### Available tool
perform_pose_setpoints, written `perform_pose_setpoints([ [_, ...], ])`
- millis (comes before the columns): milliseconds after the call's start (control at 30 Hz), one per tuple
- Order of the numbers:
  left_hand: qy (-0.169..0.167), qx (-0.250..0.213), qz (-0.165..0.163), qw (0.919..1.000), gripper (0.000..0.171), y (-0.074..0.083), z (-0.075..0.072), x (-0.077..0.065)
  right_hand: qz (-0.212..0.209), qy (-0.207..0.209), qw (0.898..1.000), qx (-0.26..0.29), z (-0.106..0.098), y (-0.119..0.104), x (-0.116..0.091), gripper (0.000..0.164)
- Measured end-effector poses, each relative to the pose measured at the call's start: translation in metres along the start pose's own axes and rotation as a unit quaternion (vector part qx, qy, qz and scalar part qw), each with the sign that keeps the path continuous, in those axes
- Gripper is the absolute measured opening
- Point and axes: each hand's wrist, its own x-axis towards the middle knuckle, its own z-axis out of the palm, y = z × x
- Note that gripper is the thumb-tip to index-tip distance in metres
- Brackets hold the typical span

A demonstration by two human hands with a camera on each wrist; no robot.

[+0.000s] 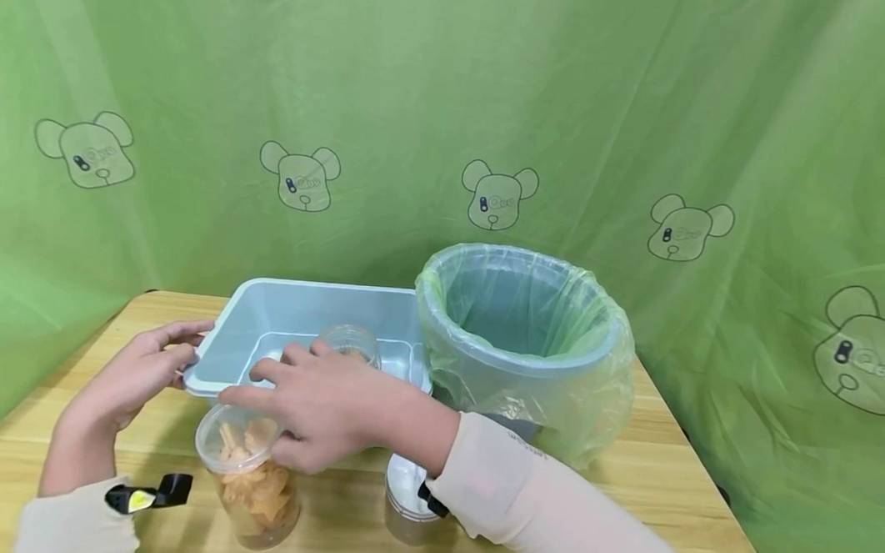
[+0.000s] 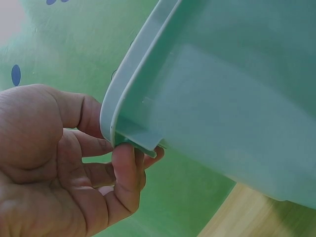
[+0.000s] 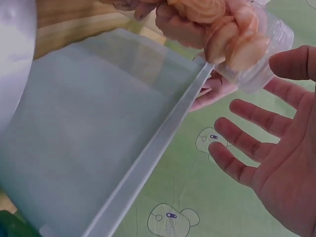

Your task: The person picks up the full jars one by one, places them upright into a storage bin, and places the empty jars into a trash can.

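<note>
My left hand (image 1: 133,373) grips the left front corner of a light blue plastic basin (image 1: 314,299). In the left wrist view, the thumb lies against the outside of the rim (image 2: 136,64) and the fingers curl beneath it. My right hand (image 1: 323,400) reaches across the basin's front with its fingers spread and nothing held. Just below those fingers stands a clear lidless jar (image 1: 254,492) of orange, shell-shaped snack pieces. The right wrist view has the open palm (image 3: 291,163) beside the jar's mouth (image 3: 266,64). Inside the basin is a clear round jar (image 1: 351,338), partly hidden by the right hand.
A blue bin (image 1: 476,358) lined with a translucent green bag (image 1: 594,385) stands right of the basin. A small tub with a white lid (image 1: 405,479) sits under the right forearm. Green cloth (image 1: 393,82) hangs behind the wooden table (image 1: 642,487).
</note>
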Motion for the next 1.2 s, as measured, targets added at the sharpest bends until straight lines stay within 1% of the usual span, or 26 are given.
perform_pose_setpoints([
  [167, 0.0, 0.002, -0.001, 1.0, 0.056, 0.001, 0.0, -0.001, -0.015, -0.004, 1.0, 0.008, 0.001, -0.005, 0.005, 0.073],
  [367, -0.001, 0.005, -0.001, 1.0, 0.056, 0.001, -0.001, 0.0, -0.036, -0.007, 0.999, 0.0, 0.001, -0.011, 0.009, 0.078],
  [467, -0.001, 0.007, -0.001, 1.0, 0.055, 0.002, -0.002, 0.0, -0.042, -0.009, 0.999, -0.004, 0.001, -0.014, 0.011, 0.078],
  [667, -0.003, 0.004, -0.001, 1.0, 0.055, 0.001, -0.001, -0.001, -0.058, -0.01, 0.998, 0.008, 0.002, -0.015, 0.015, 0.077],
  [733, -0.003, 0.002, -0.003, 1.0, 0.055, 0.001, -0.001, -0.001, -0.06, -0.006, 0.998, 0.012, 0.004, -0.016, 0.016, 0.076],
  [1000, 0.0, -0.004, 0.0, 1.0, 0.055, 0.001, -0.002, -0.003, -0.082, 0.031, 0.996, 0.011, 0.007, -0.015, 0.02, 0.065],
  [1200, -0.002, -0.007, 0.0, 1.0, 0.056, 0.003, -0.002, -0.003, -0.088, 0.025, 0.996, 0.015, 0.005, -0.015, 0.021, 0.06],
])
